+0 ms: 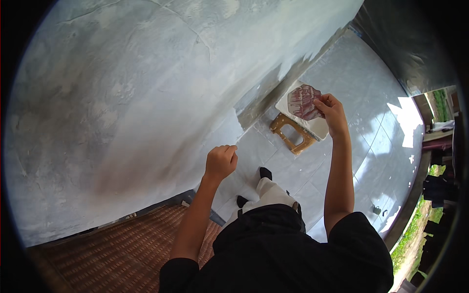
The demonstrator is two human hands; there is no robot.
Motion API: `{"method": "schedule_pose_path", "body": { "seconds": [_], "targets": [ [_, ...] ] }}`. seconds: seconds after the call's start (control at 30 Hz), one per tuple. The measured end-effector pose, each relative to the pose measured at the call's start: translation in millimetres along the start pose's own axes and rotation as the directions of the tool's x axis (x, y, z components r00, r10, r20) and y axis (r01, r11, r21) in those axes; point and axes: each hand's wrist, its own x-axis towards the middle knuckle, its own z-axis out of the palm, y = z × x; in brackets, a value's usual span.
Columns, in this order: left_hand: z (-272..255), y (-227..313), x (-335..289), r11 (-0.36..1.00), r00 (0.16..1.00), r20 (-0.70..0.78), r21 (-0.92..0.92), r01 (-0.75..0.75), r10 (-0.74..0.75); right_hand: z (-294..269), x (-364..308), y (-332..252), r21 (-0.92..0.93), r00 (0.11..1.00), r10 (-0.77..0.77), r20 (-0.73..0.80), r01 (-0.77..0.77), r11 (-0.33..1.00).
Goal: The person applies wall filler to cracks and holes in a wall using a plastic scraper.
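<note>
My right hand [335, 116] pinches the edge of a flexible maroon sheet [303, 103] streaked with white. The sheet hangs over a white rectangular tub [321, 131], covering part of its inside. Below the tub is a yellow-brown stool [276, 128] with an open frame; it appears to bear the tub. My left hand [221, 162] is closed, fingers curled, in front of the wall [146, 112]. Whatever it may hold is hidden. That wall is pale grey, with patchy white coating and darker smudges.
Grey floor tiles [293, 178] stretch beneath my feet and to the right, with bright sun patches. A brown woven panel [132, 244] lies at the lower left. A dark sheet [405, 44] hangs at the far right. Small objects [376, 210] sit near the floor's right edge.
</note>
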Motion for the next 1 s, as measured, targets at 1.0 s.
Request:
{"method": "schedule_pose_path", "body": {
  "seconds": [1.0],
  "targets": [
    [298.0, -8.8, 72.1, 0.981, 0.525, 0.843, 0.015, 0.191, -0.115, -80.3, 167.4, 305.2, -0.726, 0.94, -0.059, -0.336, -0.218, 0.653]
  ]
}}
